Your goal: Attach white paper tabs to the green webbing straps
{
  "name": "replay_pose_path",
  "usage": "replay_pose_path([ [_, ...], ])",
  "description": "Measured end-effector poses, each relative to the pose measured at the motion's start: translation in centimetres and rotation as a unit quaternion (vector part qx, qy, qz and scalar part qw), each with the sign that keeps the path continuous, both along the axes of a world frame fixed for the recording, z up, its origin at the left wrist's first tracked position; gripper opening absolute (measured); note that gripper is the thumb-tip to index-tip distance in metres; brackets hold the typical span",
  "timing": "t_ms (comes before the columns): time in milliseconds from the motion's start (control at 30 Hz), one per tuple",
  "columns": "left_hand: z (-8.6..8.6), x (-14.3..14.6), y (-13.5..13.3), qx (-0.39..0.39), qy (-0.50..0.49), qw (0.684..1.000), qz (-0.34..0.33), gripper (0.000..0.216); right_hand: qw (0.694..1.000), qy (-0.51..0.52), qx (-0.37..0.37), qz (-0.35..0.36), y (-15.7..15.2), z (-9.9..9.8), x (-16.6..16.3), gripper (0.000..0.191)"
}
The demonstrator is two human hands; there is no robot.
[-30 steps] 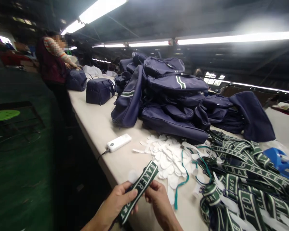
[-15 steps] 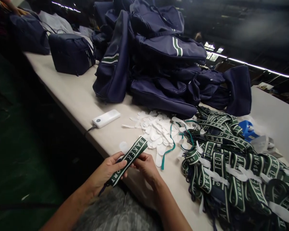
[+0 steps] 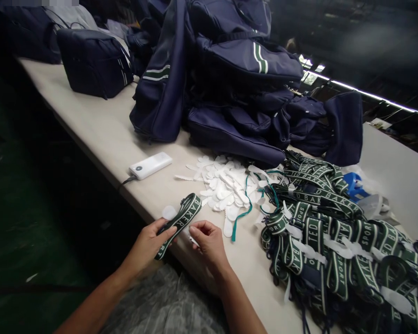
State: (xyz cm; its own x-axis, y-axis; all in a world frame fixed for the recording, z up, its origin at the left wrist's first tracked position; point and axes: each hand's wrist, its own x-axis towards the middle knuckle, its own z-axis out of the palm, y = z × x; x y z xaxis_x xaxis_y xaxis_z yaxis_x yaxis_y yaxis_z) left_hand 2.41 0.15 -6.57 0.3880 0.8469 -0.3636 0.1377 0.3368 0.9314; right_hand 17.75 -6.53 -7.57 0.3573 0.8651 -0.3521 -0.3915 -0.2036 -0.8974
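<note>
At the near edge of the long pale table (image 3: 101, 134), your left hand (image 3: 146, 245) was closed around a green-and-white woven strap (image 3: 181, 221) lettered "BAKER", gripping it at its lower end while the looped upper end angled away toward 1 o'clock over the tabletop. Your right hand (image 3: 209, 241), just at 3 o'clock from the strap, had its fingers curled loosely together, thumb and forefinger pinched on what appeared to be a small white piece, though the view was too dim to be sure. A round white paper sticker (image 3: 169, 212) lay on the table just at 11 o'clock from your left hand. A scatter of white paper backings (image 3: 226, 185) was spread at 1 o'clock from your hands, with a thin teal cord (image 3: 242, 215) trailing through it. At 3 o'clock, a large tangle of matching lettered straps (image 3: 334, 236) covered the right side of the table, white tabs showing among them, and a blue plastic tool (image 3: 353, 184) sat at its far edge. A white power bank (image 3: 150, 165) with a dark cable rested at 11 o'clock near the table's edge. At 12 o'clock, a heap of navy bags (image 3: 230, 88) with green-and-white stripes rose behind the backings, and a single boxy navy bag (image 3: 94, 62) stood apart at 10 o'clock.
</note>
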Motion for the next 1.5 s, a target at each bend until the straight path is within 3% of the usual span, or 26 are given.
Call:
replay_pose_path([
  [200, -0.4, -0.3, 0.3, 0.058, -0.009, 0.998, -0.031, 0.048, 0.994, 0.086, 0.012, 0.073, 0.2, 0.4, -0.2, 0.036],
  [267, -0.8, -0.5, 0.4, 0.076, 0.005, 0.996, -0.043, 0.048, 0.995, 0.063, 0.02, 0.081, 0.2, 0.1, -0.3, 0.035],
  [367, -1.4, -0.7, 0.3, 0.07, 0.011, 0.995, -0.077, 0.049, 0.985, -0.131, 0.086, 0.071, 0.1, -0.2, -0.3, 0.016],
  [467, -2.1, -0.7, -0.1, 0.025, -0.004, 0.995, -0.099, 0.053, 0.916, -0.36, 0.169, 0.051, 0.1, -0.2, 0.1, 0.019],
  [567, -2.4, -0.5, -0.3, 0.0, -0.009, 0.994, -0.108, 0.054, 0.874, -0.432, 0.201, 0.092, 0.8, -0.3, 0.7, 0.023],
  [667, -2.2, -0.3, -0.2, 0.078, 0.044, 0.989, -0.115, 0.046, 0.896, -0.373, 0.207, 0.127, 1.8, -0.5, 1.0, 0.018],
  [867, -1.5, 0.3, -1.5, 0.187, 0.229, 0.951, -0.089, 0.042, 0.961, -0.213, 0.165, 0.068, 2.3, -0.7, 1.0, 0.009],
  [1000, -1.8, 0.7, -1.8, 0.346, 0.272, 0.895, -0.072, 0.037, 0.973, -0.184, 0.138, 0.023, 1.6, -0.9, 0.7, 0.008],
  [1067, -1.9, 0.8, -1.3, 0.388, 0.25, 0.884, -0.071, 0.034, 0.975, -0.182, 0.129, 0.013, 1.5, -1.2, 0.5, 0.007],
  [1200, -1.9, 0.6, 0.2, 0.294, 0.17, 0.936, -0.089, 0.028, 0.969, -0.208, 0.134, 0.01, 2.2, -1.5, 0.3, 0.006],
  [1333, -1.6, 0.8, 1.0, 0.148, 0.072, 0.983, -0.076, 0.044, 0.967, -0.222, 0.127, -0.002, 3.0, -1.4, 0.3, 0.005],
  [1500, -1.4, 1.9, 0.6, 0.062, -0.029, 0.997, -0.028, 0.041, 0.968, -0.228, 0.103, -0.01, 3.2, -1.4, -0.1, 0.008],
])
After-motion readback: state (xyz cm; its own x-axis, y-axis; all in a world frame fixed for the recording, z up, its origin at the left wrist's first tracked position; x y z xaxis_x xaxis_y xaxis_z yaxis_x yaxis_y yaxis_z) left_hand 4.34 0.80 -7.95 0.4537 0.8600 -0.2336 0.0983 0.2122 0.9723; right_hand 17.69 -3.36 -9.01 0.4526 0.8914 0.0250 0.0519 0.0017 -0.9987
